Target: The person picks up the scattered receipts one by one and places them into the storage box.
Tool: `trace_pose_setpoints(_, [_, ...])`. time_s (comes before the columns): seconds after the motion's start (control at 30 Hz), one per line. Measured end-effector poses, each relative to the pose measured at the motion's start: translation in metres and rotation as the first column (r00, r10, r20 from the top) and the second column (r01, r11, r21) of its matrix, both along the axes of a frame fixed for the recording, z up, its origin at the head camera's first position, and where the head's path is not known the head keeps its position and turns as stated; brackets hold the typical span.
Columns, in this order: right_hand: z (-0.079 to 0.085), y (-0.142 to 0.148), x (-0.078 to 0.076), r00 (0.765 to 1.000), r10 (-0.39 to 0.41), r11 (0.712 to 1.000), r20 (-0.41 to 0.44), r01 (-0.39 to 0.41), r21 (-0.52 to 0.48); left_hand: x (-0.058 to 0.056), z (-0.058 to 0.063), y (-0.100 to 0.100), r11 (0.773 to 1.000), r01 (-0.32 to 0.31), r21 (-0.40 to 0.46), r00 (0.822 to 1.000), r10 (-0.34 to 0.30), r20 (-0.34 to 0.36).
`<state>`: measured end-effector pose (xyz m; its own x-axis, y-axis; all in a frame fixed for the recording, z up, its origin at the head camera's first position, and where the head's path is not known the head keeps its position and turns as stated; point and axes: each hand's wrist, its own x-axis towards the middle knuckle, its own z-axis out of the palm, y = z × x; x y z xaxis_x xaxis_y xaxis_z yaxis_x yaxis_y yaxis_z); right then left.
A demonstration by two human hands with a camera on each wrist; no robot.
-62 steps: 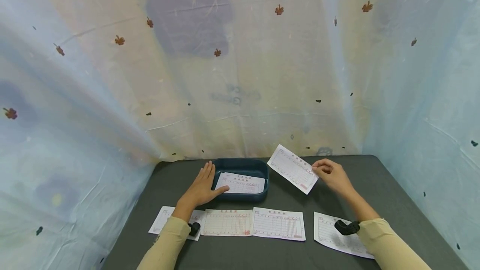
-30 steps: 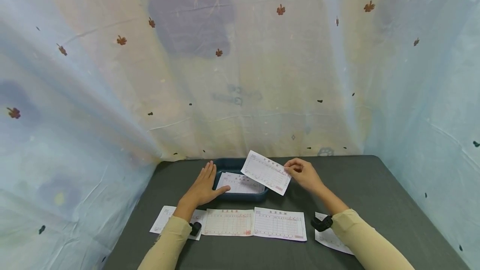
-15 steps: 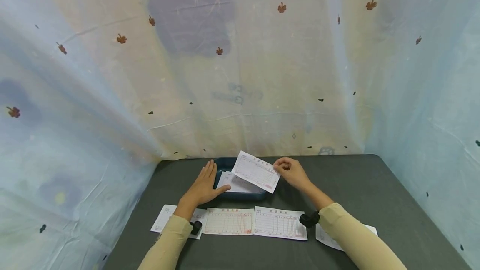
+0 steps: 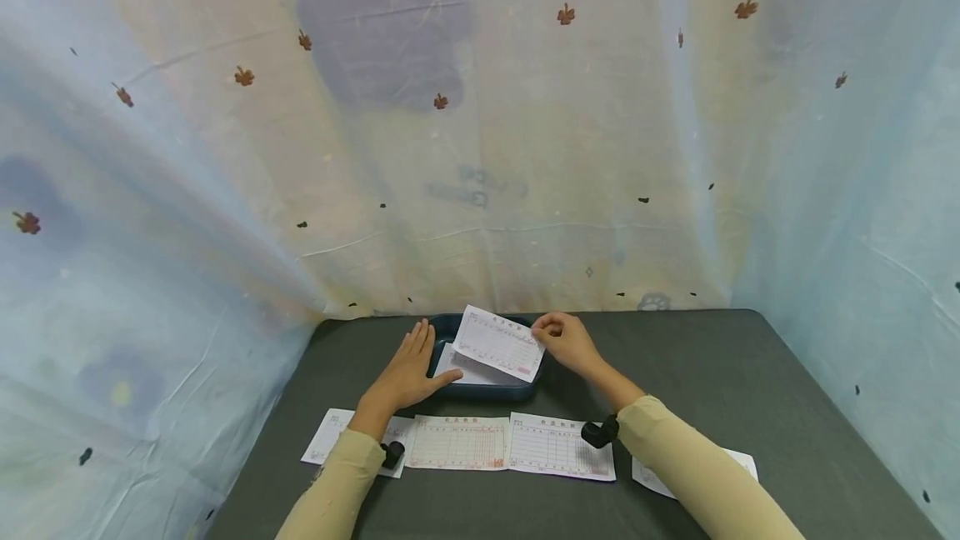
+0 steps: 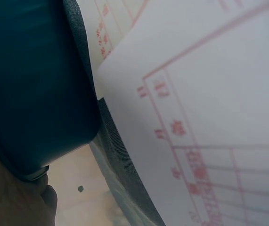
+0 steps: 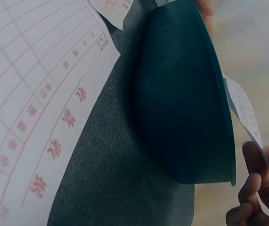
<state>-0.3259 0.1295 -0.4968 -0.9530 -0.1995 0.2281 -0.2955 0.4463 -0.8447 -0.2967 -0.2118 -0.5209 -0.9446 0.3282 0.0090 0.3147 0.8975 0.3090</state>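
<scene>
My right hand pinches a white printed receipt slip by its right edge, above a dark teal bin. The slip tilts and overlaps a white paper lying in the bin. In the right wrist view, thumb and fingers of the right hand grip the slip just beyond the bin's rim. My left hand rests on the bin's left side, fingers straight, thumb reaching over the front rim. The left wrist view shows the bin's outer wall beside that hand, mostly cut off.
In front of the bin, a cream form and a white form lie side by side on the dark table. Another slip lies partly under the left forearm, another under the right. A patterned curtain hangs behind.
My right hand has carried the slip leftward from the bin's right side to over the bin. The left hand has stayed at the bin's left side.
</scene>
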Motion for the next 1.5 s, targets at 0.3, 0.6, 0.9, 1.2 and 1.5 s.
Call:
trace_pose_setpoints(0.3, [0.0,-0.016,-0.004,1.0,0.004,0.999,-0.001,-0.004,0.036,0.0,-0.001,0.0,1.0,0.0,0.002,1.0,0.0,-0.003])
trace_pose_setpoints(0.6, [-0.002,-0.027,-0.006,1.0,-0.003,0.998,-0.015,0.004,0.063,0.0,0.0,-0.001,1.0,0.004,0.004,1.0,-0.003,-0.01])
trace_pose_setpoints(0.9, [-0.004,-0.03,-0.004,1.0,0.012,0.995,0.005,-0.012,0.1,0.002,0.002,0.0,1.0,-0.006,-0.001,1.0,0.006,-0.016])
trace_pose_setpoints(1.2, [-0.004,-0.026,0.002,0.999,0.031,0.995,-0.016,-0.029,0.095,0.002,-0.006,-0.002,0.999,0.013,0.036,0.999,-0.012,-0.042])
trace_pose_setpoints(1.5, [0.003,-0.012,0.004,0.998,0.045,0.998,-0.042,-0.042,0.054,0.0,-0.01,-0.004,0.997,0.02,0.07,0.999,-0.018,-0.041])
